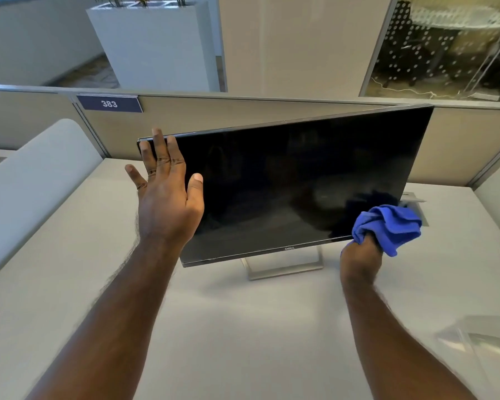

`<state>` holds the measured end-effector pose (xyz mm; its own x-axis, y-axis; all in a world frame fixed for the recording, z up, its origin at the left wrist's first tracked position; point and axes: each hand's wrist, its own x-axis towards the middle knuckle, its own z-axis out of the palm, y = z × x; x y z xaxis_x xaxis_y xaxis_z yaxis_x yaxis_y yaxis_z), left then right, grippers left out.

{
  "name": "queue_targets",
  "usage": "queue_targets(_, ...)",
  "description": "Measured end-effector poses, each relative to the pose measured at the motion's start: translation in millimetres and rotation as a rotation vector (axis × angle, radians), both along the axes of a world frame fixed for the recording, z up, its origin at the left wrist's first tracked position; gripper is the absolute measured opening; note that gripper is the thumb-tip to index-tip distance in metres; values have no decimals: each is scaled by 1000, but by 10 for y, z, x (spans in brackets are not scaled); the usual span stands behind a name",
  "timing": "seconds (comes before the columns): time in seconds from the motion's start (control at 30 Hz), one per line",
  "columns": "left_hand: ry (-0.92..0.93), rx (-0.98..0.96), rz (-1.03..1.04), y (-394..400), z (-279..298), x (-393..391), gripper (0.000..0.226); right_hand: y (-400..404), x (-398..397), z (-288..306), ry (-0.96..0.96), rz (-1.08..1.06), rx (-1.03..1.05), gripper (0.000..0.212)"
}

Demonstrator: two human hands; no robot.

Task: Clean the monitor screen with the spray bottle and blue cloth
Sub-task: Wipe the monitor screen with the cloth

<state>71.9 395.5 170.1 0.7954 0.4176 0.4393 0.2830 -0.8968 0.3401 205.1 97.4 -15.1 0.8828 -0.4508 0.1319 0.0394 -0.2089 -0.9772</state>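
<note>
A black monitor (286, 186) with a dark screen stands on a silver stand (283, 268) on the pale desk, turned so its left edge is nearest me. My left hand (168, 194) lies flat with fingers spread against the screen's left edge, the thumb on the glass. My right hand (361, 258) is closed on a bunched blue cloth (390, 226), which is pressed at the screen's lower right corner. At the lower right of the desk sits a blurred clear object (479, 336) that may be the spray bottle; I cannot tell for sure.
Beige cubicle partitions (243, 116) run behind the desk (243, 327), with a blue sign reading 383 (109, 103). A white curved divider (35, 180) borders the desk's left side. A white planter (153, 41) and a glass-walled room lie beyond.
</note>
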Motion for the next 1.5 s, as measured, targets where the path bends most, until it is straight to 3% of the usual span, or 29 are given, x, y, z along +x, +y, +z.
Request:
queue_targets(0.1, 18, 26, -18, -66, 9, 50, 69, 30, -1, 72, -59, -57, -74, 8)
queue_targets(0.23, 32, 35, -58, -226, 43, 173, 69, 147, -202, -80, -99, 143, 30, 5)
queue_targets(0.33, 43, 46, -100, -377, 75, 280, 69, 93, -185, -113, 13, 175, -57, 9)
queue_targets(0.53, 68, 51, -148, -589, 121, 443, 69, -45, 177, 489, -152, 96, 65, 17)
queue_targets(0.67, 79, 45, -160, -675, 151, 517, 70, -59, 503, 970, -357, 3, -258, 21)
queue_targets(0.83, 78, 33, -178, -752, 163, 588, 70, -40, 793, 1520, -541, 51, -471, 37)
queue_targets(0.97, 91, 36, -177, -736, 167, 591, 70, -36, 721, 1304, -511, 51, -508, 30)
queue_targets(1.03, 94, 40, -178, -727, 171, 590, 70, -60, 592, 1033, -405, 68, -395, 18)
queue_targets(1.17, 100, 49, -174, -729, 181, 590, 71, -212, 274, 459, -188, 115, -308, 12)
queue_targets(1.27, 101, 50, -177, -728, 184, 583, 71, -337, 58, 194, -52, 184, -114, 7)
queue_targets(1.37, 103, 47, -181, -722, 183, 579, 71, -371, 29, 128, -56, 142, -98, 5)
queue_targets(1.5, 98, 45, -187, -705, 186, 583, 72, -224, 252, 522, -153, 69, -135, 9)
